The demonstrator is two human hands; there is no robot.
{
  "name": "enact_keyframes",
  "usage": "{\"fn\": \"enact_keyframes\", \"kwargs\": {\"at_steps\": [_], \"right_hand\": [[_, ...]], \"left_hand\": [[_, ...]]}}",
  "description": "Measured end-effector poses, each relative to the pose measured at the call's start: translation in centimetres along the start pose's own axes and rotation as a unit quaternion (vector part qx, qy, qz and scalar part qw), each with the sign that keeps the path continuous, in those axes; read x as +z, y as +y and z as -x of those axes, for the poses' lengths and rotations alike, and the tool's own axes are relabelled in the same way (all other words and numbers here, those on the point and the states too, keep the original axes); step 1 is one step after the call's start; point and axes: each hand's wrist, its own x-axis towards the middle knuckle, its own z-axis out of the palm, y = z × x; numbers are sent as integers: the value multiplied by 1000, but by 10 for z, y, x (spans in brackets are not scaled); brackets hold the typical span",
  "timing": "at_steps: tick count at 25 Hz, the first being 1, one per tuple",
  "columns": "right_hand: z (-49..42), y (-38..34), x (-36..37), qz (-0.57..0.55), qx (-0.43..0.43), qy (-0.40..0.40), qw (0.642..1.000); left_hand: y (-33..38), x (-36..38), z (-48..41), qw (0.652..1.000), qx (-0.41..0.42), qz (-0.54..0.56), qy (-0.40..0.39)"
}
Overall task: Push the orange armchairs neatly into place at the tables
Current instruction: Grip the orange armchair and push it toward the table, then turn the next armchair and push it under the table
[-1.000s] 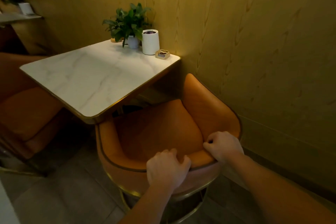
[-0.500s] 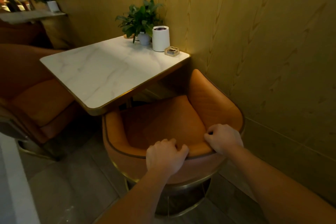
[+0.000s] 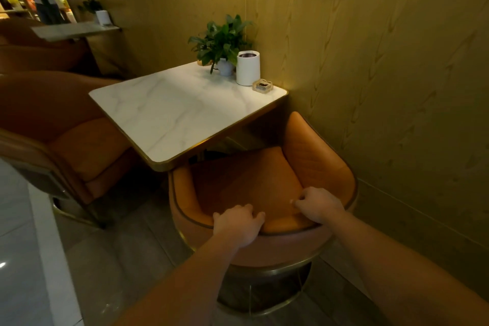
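Observation:
An orange armchair (image 3: 315,161) with a gold base stands at the near end of a white marble table (image 3: 174,111); the front of its seat is tucked under the table's gold edge. My left hand (image 3: 238,223) grips the top rim of the chair's backrest. My right hand (image 3: 318,205) grips the same rim further right, fingers curled over it. A second orange armchair (image 3: 79,145) sits at the table's left side.
A potted plant (image 3: 221,42), a white cylinder (image 3: 247,67) and a small tray (image 3: 262,85) stand at the table's far end. A wood-panelled wall (image 3: 383,74) runs close along the right. Another table (image 3: 71,29) lies at the far left. Tiled floor (image 3: 23,259) lies to the left.
My view has shifted left and back, so the table and chair sit further right in frame. Both hands keep their hold on the backrest rim.

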Motion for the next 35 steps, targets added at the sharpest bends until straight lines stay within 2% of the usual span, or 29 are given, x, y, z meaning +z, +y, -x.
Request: {"fn": "enact_keyframes", "kwargs": {"at_steps": [5,8,12,17,25,30,35], "right_hand": [[42,-44,-13,4,-45,44,998],[83,-75,-18,-21,-60,34,997],[118,-132,-17,-45,-77,27,996],[129,-268,-4,-32,-147,-12,989],[115,-503,42,4,-179,-52,983],[74,-605,67,-7,-196,-57,979],[-23,-710,93,-34,-226,-68,971]], "left_hand": [[-9,-42,48,994,1,-41,105],[-34,-69,105,994,3,-5,113],[-100,-93,165,992,-33,9,123],[-223,-155,207,983,-76,2,165],[-408,-232,240,974,-123,11,187],[-493,-281,224,967,-150,29,205],[-597,-336,157,959,-194,7,205]]}}
